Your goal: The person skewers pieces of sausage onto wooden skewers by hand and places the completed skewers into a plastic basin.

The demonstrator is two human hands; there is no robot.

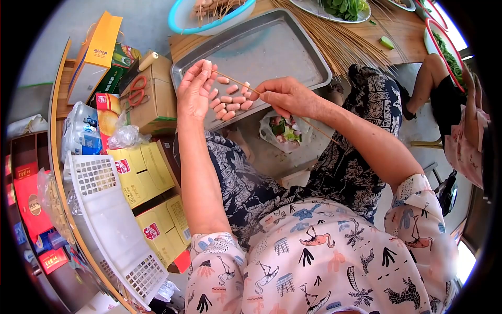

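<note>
My right hand [285, 98] is closed around a thin bamboo skewer [235, 81], whose rear end slants down past my wrist. At the skewer's front tip, my left hand [194, 89] pinches what looks like a small pink sausage [207, 65]; the fingers partly cover it. Below both hands, several short sausages [234, 99] lie loose in the near left corner of a large metal tray [272, 39]. One of them stands close to my right fingertips.
Many bare skewers [340, 39] lie right of the tray. A blue-rimmed bowl [180, 23] of skewered food is behind it. A plastic bag of scraps [285, 132] sits below. Boxes [138, 172] and a white crate [104, 209] stand left; another person sits right.
</note>
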